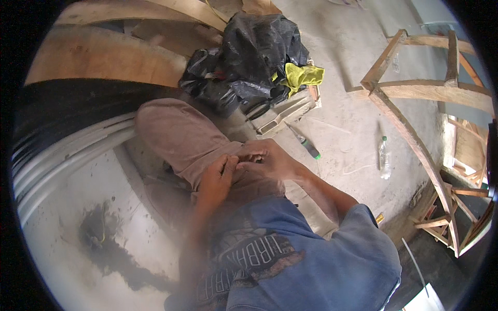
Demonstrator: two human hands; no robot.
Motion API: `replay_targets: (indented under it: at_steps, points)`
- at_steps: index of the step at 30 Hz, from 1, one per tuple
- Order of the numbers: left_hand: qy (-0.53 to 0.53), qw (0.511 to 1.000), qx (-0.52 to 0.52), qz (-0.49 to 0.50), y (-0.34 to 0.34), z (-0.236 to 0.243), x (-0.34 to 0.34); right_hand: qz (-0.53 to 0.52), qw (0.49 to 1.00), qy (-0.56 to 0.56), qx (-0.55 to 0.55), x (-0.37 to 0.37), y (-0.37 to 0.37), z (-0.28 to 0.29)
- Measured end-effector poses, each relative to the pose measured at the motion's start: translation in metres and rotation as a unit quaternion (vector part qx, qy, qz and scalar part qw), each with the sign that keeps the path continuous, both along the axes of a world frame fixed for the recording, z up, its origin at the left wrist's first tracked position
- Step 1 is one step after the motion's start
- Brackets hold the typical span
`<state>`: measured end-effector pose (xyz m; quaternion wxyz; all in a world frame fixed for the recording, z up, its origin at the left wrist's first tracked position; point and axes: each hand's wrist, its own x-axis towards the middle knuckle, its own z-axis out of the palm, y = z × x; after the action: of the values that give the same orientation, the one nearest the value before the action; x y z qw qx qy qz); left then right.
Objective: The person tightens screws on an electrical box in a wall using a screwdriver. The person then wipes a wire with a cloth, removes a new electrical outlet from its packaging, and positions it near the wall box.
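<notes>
We have both bare hands drawn together over the lap, above the brown cloth trousers. The left hand has its thumb and fingers brought narrowly together; the right hand is curled inward toward it, with the fingertips meeting or nearly so. We cannot tell whether either holds anything: whatever might sit in the small gap between the fingers is too small and shadowed to make out.

The nearest loose thing we can make out is a slim hand tool with a dark, green-ended handle, lying on the pale grey concrete floor. It lies ahead and to the right of the hands, clearly apart from them, with the right hand the nearer. Its long axis slants, the narrow end pointing away and leftward, the green end back toward our right arm.

Just beyond that narrow end is a grey grooved bar, with a crumpled black plastic bag behind it. Farther right stands a clear plastic bottle with a green cap, near a curved, unpainted wooden frame.
</notes>
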<state>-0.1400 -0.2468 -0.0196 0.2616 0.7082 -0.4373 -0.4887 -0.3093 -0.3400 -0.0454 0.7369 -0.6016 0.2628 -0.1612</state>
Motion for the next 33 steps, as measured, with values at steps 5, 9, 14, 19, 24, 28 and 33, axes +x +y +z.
replay_targets:
  at_steps: [5, 9, 14, 19, 24, 28, 33]
  points:
    - [0.101, 0.988, 0.11, 0.049, 0.028, -0.011, -0.001, 0.01, 0.998, 0.029, 0.056, -0.01, 0.009, -0.005]
    - [0.121, 0.973, 0.086, 0.177, 0.047, -0.002, 0.003, -0.009, 0.983, 0.144, -0.117, -0.037, -0.029, -0.057]
    - [0.092, 0.964, 0.014, 0.248, 0.092, -0.016, 0.037, -0.047, 0.888, 0.366, -0.272, -0.093, -0.08, -0.226]
    - [-0.204, 0.937, 0.148, 0.241, 0.164, -0.025, 0.07, -0.012, 0.846, 0.462, -0.267, -0.089, -0.099, -0.295]
    - [-0.353, 0.914, -0.018, 0.199, 0.274, -0.08, 0.077, -0.016, 0.826, 0.483, -0.291, -0.098, -0.112, -0.27]
    - [-0.342, 0.888, -0.021, 0.307, 0.336, -0.119, 0.069, -0.072, 0.878, 0.425, -0.21, -0.094, -0.069, -0.187]
    - [-0.254, 0.886, 0.053, 0.385, 0.354, -0.121, 0.059, 0.035, 0.976, 0.14, -0.162, -0.039, 0.04, -0.089]
